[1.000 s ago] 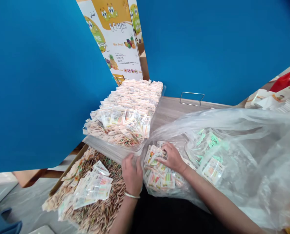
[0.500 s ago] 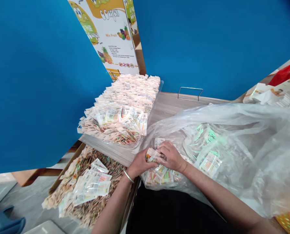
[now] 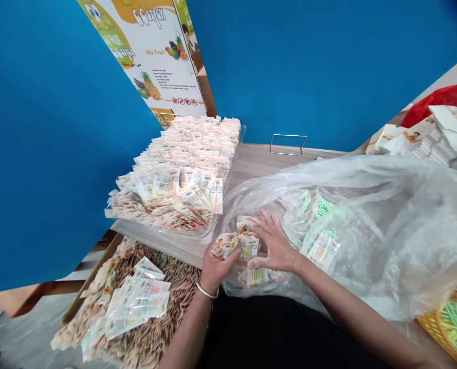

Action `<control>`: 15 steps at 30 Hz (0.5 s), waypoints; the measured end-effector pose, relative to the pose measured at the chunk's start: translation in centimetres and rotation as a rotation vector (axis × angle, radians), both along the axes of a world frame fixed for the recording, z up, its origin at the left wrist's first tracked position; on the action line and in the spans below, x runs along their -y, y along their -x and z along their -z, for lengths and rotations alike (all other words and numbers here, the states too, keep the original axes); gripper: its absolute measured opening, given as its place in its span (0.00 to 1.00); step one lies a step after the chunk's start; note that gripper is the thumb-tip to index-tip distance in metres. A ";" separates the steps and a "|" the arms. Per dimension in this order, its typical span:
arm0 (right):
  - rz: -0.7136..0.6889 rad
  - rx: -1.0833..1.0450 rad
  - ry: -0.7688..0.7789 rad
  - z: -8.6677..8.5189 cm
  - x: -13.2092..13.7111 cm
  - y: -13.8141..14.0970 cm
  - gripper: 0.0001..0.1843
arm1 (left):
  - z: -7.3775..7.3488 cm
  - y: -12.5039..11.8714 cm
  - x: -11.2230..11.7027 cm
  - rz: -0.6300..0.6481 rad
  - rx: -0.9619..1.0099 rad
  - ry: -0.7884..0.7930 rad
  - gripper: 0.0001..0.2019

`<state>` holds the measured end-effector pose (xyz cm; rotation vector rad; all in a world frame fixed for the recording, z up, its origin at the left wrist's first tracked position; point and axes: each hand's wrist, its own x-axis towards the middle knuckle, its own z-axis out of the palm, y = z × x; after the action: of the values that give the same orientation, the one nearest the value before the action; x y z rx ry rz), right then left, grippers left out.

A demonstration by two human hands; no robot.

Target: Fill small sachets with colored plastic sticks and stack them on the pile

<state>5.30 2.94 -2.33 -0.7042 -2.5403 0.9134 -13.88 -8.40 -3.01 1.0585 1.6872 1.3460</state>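
My left hand [image 3: 217,264], with a bangle at its wrist, is closed around a bunch of small printed candy packets [image 3: 225,245] stacked edge to edge. Just right of it my right hand [image 3: 276,246] is open, fingers spread, above loose packets [image 3: 257,277] in the mouth of a large clear plastic bag [image 3: 367,174]. One packet [image 3: 249,247] stands between the two hands; whether either hand touches it I cannot tell. Deeper in the bag lie green sticks [image 3: 324,206] and another packet [image 3: 324,251].
Rows of packets fill a clear tray [image 3: 209,236] on the table [image 3: 255,159]. Below left, a box [image 3: 92,284] is heaped with packets. A printed carton [image 3: 167,61] stands behind. Far right are a yellow basket [image 3: 434,325] with sticks and white cartons [image 3: 424,146].
My right hand has let go of the bunch and opened, moving slightly right. The bunch now rests in my left hand alone. The whole view has shifted a little.
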 end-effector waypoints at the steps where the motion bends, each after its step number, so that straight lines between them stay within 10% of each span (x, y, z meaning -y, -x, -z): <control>1: -0.029 0.007 -0.015 -0.4 0.3 0.2 0.44 | -0.1 -0.2 0.1 -0.001 -0.041 -0.036 0.16; 5: -0.105 0.003 0.024 -1.0 1.0 0.4 0.33 | 1.0 -0.2 1.4 0.091 -0.283 -0.204 0.19; 11: -0.065 0.005 0.085 1.0 1.3 0.0 0.37 | 4.2 0.0 3.1 0.063 -0.261 -0.020 0.44; 15: -0.074 -0.049 0.097 -0.2 1.9 0.5 0.35 | 2.7 0.1 3.2 0.096 -0.292 -0.048 0.27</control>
<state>4.79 1.02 -2.11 -0.6105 -2.5075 1.0716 -14.02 -11.58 -5.71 1.4019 1.7921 1.2215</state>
